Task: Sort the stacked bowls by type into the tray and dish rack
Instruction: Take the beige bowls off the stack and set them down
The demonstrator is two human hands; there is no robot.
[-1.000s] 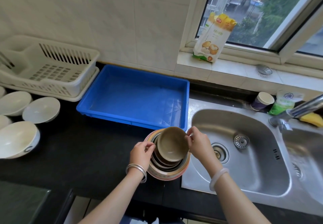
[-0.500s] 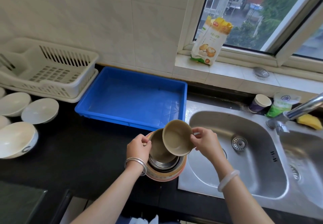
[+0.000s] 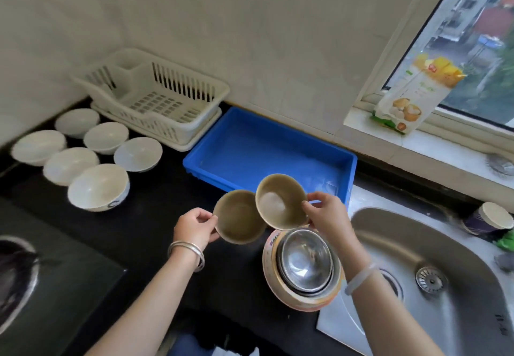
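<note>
Bowls (image 3: 239,216), tan, held aloft, mouths upward

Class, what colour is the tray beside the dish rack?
The tray is blue, best seen in the head view.

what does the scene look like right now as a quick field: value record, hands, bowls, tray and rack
left hand: pinches the rim of the left tan bowl
right hand: pinches the rim of the right tan bowl
remaining stack: steel bowls nested in a patterned bowl, at the edge of the sink
blue tray: no bowl in it
dish rack: no bowl in it
elsewhere: six white bowls on the counter
</note>
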